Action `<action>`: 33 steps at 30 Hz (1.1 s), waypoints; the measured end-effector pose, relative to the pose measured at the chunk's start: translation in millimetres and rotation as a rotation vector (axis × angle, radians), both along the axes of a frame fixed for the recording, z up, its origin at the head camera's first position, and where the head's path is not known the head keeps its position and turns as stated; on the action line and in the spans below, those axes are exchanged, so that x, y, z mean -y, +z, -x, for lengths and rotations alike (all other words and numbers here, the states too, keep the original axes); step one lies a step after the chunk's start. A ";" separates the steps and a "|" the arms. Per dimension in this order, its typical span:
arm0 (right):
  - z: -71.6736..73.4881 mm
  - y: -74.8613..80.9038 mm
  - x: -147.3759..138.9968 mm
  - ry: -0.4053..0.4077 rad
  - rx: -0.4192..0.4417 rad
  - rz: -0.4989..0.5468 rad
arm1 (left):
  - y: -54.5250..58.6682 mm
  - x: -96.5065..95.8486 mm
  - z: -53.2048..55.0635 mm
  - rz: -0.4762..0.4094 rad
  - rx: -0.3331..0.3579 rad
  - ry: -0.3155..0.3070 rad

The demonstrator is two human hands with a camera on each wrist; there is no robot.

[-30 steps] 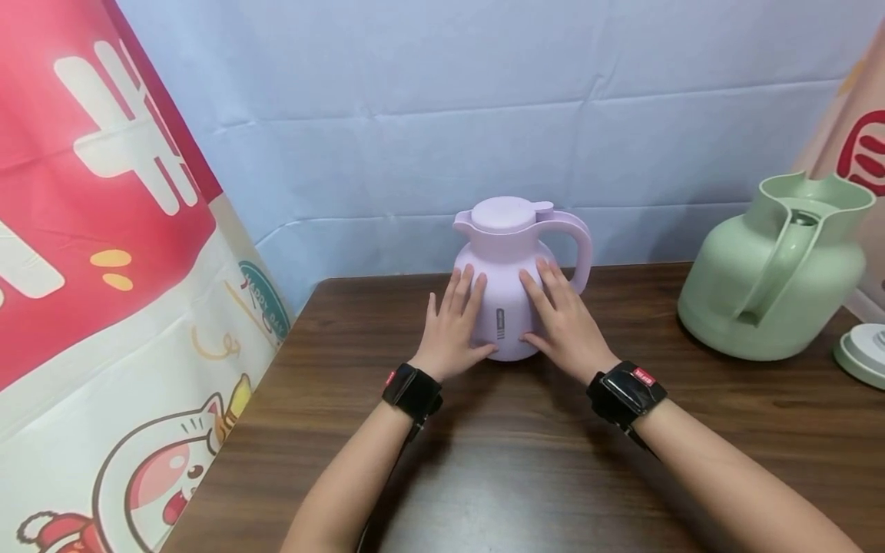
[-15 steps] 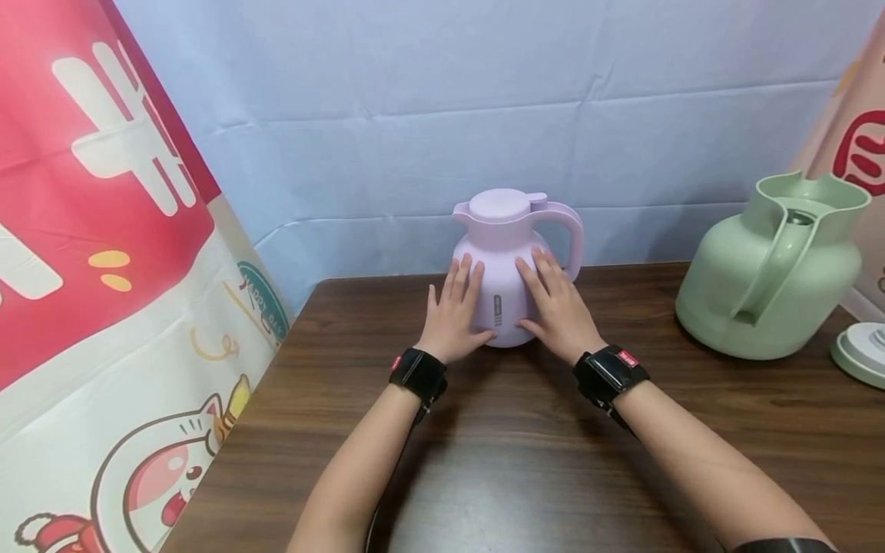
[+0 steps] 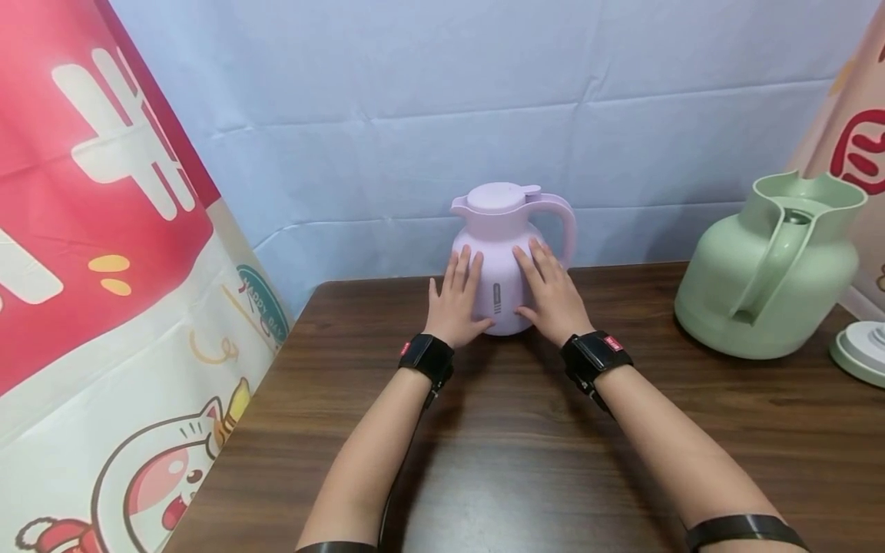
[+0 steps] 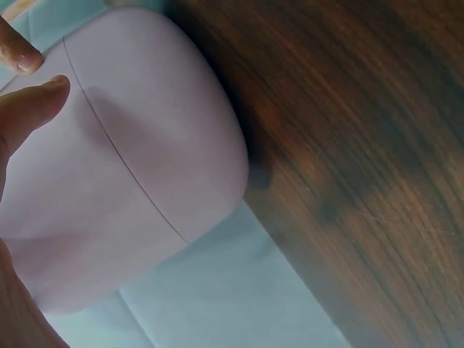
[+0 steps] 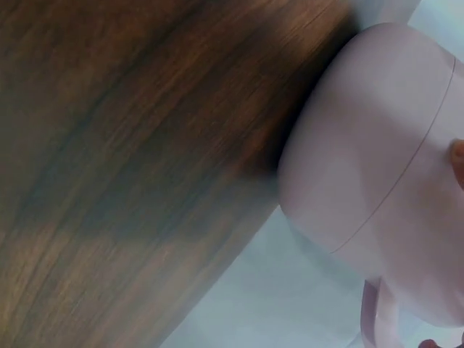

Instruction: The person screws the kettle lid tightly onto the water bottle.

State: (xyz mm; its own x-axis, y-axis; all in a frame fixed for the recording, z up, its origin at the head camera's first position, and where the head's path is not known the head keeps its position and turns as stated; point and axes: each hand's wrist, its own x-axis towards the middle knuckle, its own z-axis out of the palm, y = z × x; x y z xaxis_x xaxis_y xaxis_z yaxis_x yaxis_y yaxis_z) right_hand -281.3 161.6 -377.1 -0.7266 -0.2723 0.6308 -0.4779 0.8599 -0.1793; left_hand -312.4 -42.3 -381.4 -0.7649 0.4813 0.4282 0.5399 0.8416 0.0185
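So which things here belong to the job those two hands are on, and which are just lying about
In the job:
Purple jug, upright
Left hand, fingers spread against the jug
Right hand, likewise

Just lying about:
Green jug, off to the right, untouched
Round piece, perhaps a lid, cut off by the picture's edge

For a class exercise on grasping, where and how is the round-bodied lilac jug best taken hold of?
Probably by its curved lilac handle, from the person's right: the jug stands upright, spout facing left, and the handle arches rightward, leaving a gap.
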 end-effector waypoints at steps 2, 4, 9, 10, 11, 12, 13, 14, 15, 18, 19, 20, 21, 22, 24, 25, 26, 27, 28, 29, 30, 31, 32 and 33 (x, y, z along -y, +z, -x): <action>2.6 -0.3 -0.1 -0.001 -0.001 0.003 | 0.6 -1.5 2.0 -0.002 0.011 0.008; 4.9 -0.9 -0.1 -0.005 0.004 0.004 | 1.9 -2.9 3.4 -0.003 0.028 0.015; 10.9 -2.0 0.1 -0.020 0.040 -0.002 | 7.3 -5.8 7.0 0.018 0.094 0.034; 12.2 -1.5 -0.1 -0.026 0.047 -0.007 | 8.4 -6.4 8.1 0.026 0.105 0.040; 13.4 -1.0 -0.3 -0.034 0.055 -0.014 | 9.8 -7.0 9.0 0.032 0.118 0.044; 14.5 -0.2 -0.7 -0.044 0.064 -0.022 | 11.1 -7.6 9.8 0.037 0.129 0.048; 15.7 0.7 -1.1 -0.053 0.076 -0.031 | 11.9 -8.3 10.7 0.040 0.136 0.052; 16.7 1.8 -1.3 -0.060 0.086 -0.038 | 12.6 -9.0 11.4 0.042 0.142 0.057; 17.4 3.2 -1.5 -0.067 0.099 -0.043 | 13.2 -9.6 12.3 0.041 0.146 0.061; 18.0 8.5 -1.0 -0.071 0.138 -0.046 | 14.8 -11.4 14.4 0.036 0.151 0.069; 18.2 9.2 -0.5 -0.070 0.149 -0.044 | 14.4 -11.6 15.0 0.036 0.148 0.073; 18.5 9.7 -0.1 -0.071 0.156 -0.041 | 14.2 -11.8 15.5 0.037 0.142 0.076; 18.7 10.0 0.2 -0.072 0.161 -0.038 | 14.4 -12.0 15.9 0.035 0.140 0.074; 19.1 10.2 0.3 -0.072 0.162 -0.035 | 14.5 -12.4 16.2 0.035 0.139 0.074; 19.8 9.6 0.4 -0.073 0.162 -0.029 | 14.9 -13.0 16.6 0.029 0.140 0.072; 20.1 9.3 0.5 -0.072 0.163 -0.026 | 14.9 -13.1 16.8 0.028 0.142 0.072; 20.4 9.2 0.8 -0.071 0.164 -0.023 | 15.2 -13.1 16.5 0.023 0.148 0.072; 20.7 9.1 1.2 -0.068 0.163 -0.022 | 15.5 -13.1 16.5 0.018 0.157 0.072; 21.1 9.5 1.6 -0.068 0.164 -0.021 | 16.1 -12.9 17.0 0.014 0.163 0.072; 21.4 9.8 2.0 -0.070 0.166 -0.020 | 16.8 -12.8 17.3 0.009 0.170 0.072; 22.1 10.0 2.5 -0.071 0.168 -0.019 | 17.3 -12.6 17.7 0.005 0.176 0.072; 22.9 9.9 2.8 -0.074 0.171 -0.020 | 17.8 -12.4 18.3 0.004 0.181 0.072; 23.5 9.8 3.2 -0.077 0.174 -0.021 | 18.3 -12.2 18.7 -0.001 0.187 0.072; 24.2 9.6 3.6 -0.079 0.178 -0.022 | 18.5 -12.0 19.3 -0.003 0.192 0.073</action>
State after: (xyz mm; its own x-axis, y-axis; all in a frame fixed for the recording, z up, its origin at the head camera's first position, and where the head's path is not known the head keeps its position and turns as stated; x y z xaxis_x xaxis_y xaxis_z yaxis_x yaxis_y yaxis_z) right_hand -305.5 158.0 -367.6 -0.8457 -0.2225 0.4851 -0.3713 0.8981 -0.2355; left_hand -331.7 -30.3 -362.9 -0.8654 0.4205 0.2723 0.4637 0.8782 0.1175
